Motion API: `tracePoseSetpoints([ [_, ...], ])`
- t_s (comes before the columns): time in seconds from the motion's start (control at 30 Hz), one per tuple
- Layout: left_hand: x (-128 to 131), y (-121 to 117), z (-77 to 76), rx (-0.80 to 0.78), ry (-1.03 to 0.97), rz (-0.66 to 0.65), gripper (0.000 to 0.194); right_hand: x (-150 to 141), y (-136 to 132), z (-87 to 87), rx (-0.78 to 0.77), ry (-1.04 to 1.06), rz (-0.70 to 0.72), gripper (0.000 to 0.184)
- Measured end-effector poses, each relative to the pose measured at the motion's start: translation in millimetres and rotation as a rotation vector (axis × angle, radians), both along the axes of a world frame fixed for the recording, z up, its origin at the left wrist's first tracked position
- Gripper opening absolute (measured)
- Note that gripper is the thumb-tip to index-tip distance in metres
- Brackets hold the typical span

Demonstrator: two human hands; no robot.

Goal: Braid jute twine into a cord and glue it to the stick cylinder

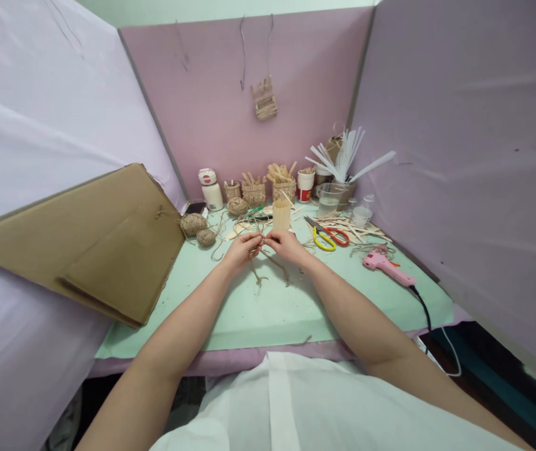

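Note:
My left hand [243, 250] and my right hand [287, 244] meet fingertip to fingertip over the middle of the table. Both are pinched closed on brown twine [275, 262], whose loose ends dangle below the fingers onto the green cloth. Just beyond my right hand stands an upright panel of pale craft sticks [281, 215]. Scissors with one yellow and one red handle [328, 235] lie to the right of that hand. Balls of twine [193, 223] sit to the left of my left hand. The exact spot of the pinch is too small to make out.
A pink glue gun [387, 268] with a black cord lies at right. Loose sticks [359, 230] are strewn near a clear plastic cup [329, 202]. Woven baskets [253, 193] and a white bottle [210, 191] line the back. Cardboard [122, 250] leans at left.

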State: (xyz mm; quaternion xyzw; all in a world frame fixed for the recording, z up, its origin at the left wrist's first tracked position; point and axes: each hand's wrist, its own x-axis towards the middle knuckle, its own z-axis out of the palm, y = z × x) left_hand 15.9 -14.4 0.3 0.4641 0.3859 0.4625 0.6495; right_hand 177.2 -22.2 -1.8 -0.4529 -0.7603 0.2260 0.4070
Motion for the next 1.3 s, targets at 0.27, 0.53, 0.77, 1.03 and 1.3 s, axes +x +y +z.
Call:
tracePoseSetpoints([
  [0.27,-3,6,2.0,-0.123,-0.199,0.002,0.012,2,1,1.1,0.002,-0.006,-0.074,0.021],
  [0.53,-6,8,4.8,-0.094,-0.23,0.084,0.012,4,7,-5.3,-0.048,-0.04,-0.115,0.016],
  [0.77,5,5,-7.5,0.148,0.06,0.197,0.026,2,5,-1.5,0.134,0.149,-0.161,0.033],
  [1.03,9,3,-11.9,0.274,0.196,0.177,0.022,-9,-1,1.4,0.022,0.266,-0.085,0.01],
  [1.3,12,-7,2.4,0.276,0.21,0.147,0.015,-9,2,1.4,-0.379,0.567,-0.184,0.012],
])
